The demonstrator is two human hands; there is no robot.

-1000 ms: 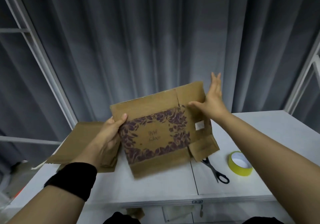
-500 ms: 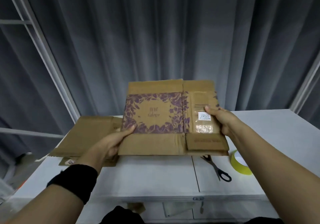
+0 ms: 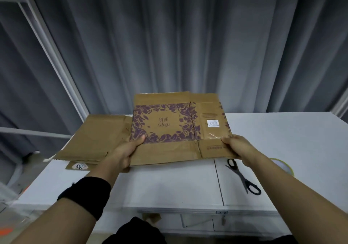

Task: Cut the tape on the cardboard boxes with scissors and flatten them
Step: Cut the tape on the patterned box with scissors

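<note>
Holding the flattened printed cardboard box (image 3: pixel 175 149) above the white surface (image 3: pixel 165 187), the left grip (image 3: pixel 122 154) pinches the near-left edge with the thumb on the purple leaf print, and the right grip (image 3: pixel 238 146) pinches the near-right corner with the thumb on the panel below the white label. The box appears fully collapsed, its flaps spread level and its far edge slightly raised; whether it touches the surface cannot be determined. Step in hand, by judgement: flattening of this box is complete and it is ready for stacking. A pile of flattened plain boxes (image 3: pixel 98 136) lies on the surface just to the left, partly behind the held box. The next move calls for shifting the box left, lowering it onto that pile and releasing both grips. The black scissors (image 3: pixel 243 179) lie on the surface beside the right forearm, untouched; a yellow tape roll (image 3: pixel 283 165) sits beyond, mostly hidden by the arm
</note>
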